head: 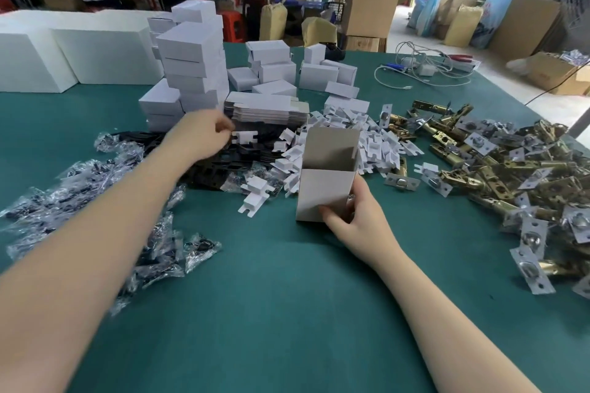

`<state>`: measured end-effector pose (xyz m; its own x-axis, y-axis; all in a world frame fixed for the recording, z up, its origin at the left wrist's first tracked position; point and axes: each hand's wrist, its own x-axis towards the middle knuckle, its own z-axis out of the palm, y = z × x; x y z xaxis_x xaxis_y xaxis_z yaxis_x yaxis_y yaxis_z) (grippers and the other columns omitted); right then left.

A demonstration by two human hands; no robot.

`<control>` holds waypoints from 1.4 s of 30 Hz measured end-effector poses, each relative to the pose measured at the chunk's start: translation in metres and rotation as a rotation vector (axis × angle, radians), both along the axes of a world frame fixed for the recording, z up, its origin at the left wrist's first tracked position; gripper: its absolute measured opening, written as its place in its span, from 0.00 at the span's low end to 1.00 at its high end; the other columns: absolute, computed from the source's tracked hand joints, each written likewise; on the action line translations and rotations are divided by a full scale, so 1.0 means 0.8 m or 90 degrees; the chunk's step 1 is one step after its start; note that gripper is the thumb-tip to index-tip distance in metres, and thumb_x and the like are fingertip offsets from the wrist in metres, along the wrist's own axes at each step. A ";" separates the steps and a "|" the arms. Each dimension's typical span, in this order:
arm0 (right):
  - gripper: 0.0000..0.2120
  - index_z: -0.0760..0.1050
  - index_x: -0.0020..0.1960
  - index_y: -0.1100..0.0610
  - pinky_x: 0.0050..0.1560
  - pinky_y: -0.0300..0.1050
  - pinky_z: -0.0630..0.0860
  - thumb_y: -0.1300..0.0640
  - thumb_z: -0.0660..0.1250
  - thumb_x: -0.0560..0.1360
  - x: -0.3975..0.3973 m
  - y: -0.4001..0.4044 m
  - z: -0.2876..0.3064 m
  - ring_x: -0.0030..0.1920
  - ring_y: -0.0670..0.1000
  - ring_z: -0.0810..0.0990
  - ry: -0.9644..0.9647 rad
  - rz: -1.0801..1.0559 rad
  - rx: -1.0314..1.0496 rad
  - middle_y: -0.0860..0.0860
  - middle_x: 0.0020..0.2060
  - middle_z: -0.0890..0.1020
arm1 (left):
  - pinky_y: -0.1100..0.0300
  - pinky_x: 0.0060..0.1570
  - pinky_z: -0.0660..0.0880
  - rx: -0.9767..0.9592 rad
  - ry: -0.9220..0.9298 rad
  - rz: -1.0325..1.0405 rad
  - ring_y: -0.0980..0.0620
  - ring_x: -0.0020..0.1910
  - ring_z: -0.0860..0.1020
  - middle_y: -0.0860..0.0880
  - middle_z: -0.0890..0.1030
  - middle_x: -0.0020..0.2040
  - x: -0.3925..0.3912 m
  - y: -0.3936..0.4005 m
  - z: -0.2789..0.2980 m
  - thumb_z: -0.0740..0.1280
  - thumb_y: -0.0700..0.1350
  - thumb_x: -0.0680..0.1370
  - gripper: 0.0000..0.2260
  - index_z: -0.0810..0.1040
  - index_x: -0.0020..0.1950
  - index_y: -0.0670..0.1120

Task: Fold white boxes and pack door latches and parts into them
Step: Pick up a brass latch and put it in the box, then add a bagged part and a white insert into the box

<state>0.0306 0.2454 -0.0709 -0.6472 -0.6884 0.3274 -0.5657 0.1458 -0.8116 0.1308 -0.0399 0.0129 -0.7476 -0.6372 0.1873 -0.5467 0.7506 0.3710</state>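
Observation:
My right hand [354, 217] grips the lower corner of a folded white box [325, 182] that stands upright on the green table [271, 297] with its top flap open. My left hand [204, 134] reaches forward over a heap of black plates [223, 156], its fingers pinched on a small white card insert [244, 137]. More white inserts [351, 143] lie piled behind the box. Brass door latches [498, 175] with silver faceplates are heaped at the right. Flat unfolded box blanks [265, 108] are stacked behind the inserts.
Clear bags of black screws [105, 201] spread across the left of the table. Stacks of closed white boxes [191, 64] rise at the back, with large white blocks [64, 48] at far left. Cables and chargers [424, 68] lie back right. People and cardboard cartons stand beyond the table.

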 end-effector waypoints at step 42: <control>0.18 0.70 0.60 0.41 0.34 0.29 0.69 0.49 0.71 0.73 -0.015 -0.002 -0.001 0.33 0.39 0.76 -0.059 -0.034 0.059 0.38 0.39 0.78 | 0.61 0.49 0.75 0.664 0.391 0.012 0.59 0.40 0.84 0.53 0.85 0.48 0.010 -0.041 -0.025 0.68 0.40 0.79 0.06 0.78 0.54 0.48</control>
<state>0.0186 0.2438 -0.0718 -0.7081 -0.6768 0.2015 -0.4782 0.2496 -0.8420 0.1388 -0.0725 -0.0067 -0.7037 -0.7032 -0.1021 -0.0750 -0.0694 0.9948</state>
